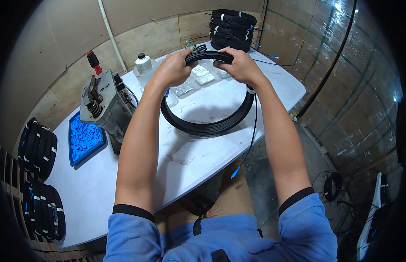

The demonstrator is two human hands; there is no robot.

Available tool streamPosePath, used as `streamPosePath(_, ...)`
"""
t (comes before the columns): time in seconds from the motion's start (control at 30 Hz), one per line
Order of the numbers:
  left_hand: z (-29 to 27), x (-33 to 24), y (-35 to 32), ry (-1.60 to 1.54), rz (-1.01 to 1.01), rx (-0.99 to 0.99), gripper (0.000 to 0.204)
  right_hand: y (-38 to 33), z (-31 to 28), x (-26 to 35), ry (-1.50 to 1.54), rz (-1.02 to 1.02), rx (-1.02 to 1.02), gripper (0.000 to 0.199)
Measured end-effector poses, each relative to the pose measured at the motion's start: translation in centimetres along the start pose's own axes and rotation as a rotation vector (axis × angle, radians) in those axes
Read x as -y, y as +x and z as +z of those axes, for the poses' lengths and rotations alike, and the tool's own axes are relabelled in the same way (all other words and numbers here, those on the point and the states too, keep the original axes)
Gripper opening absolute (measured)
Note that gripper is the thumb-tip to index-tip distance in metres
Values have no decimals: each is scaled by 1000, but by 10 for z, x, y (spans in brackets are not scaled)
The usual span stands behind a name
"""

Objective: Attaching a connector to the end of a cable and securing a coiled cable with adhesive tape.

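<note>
A coil of black cable [207,128] is held up over the white table [192,168], its far side gripped from both sides. My left hand [176,67] is closed round the coil's far left part. Around the far right part, my right hand [238,65] is closed, thumb on the inner side. White tape [250,89] binds the coil on its right. From there a loose cable end hangs past the table's front edge, tipped with a blue connector [235,172].
A metal press machine [108,102] stands left, beside a dark tray [101,150] of small blue pieces. Several black coils [232,30] are stacked at the back; more coils [43,205] lie far left. Behind my hands are a white bottle [143,63] and clear containers [184,89]. Wrapped boxes [342,87] line the right.
</note>
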State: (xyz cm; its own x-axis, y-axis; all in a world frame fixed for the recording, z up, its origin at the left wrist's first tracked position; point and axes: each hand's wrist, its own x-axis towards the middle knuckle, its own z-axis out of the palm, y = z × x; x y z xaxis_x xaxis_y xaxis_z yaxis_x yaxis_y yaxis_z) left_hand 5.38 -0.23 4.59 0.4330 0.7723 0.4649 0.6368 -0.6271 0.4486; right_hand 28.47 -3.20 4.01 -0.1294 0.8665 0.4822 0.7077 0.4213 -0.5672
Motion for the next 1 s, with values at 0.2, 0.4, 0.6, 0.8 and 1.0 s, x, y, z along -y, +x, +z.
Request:
streamPosePath(0.2,0,-5,-1,3,-37,16,19,-1,-4,8,18,42,59,35)
streamPosePath(0.4,1,-6,0,3,-23,-8,18,4,5,-15,156,-41,-31,32)
streamPosePath(0.6,-2,2,-4,-21,-27,6,19,-5,1,11,28,22,-7,31)
streamPosePath(0.8,0,-1,-6,-12,-2,-40,19,-7,-1,11,68,16,23,30)
streamPosePath(1.0,-5,-9,-6,39,-38,-6,21,-7,-6,9,-67,-50,38,29)
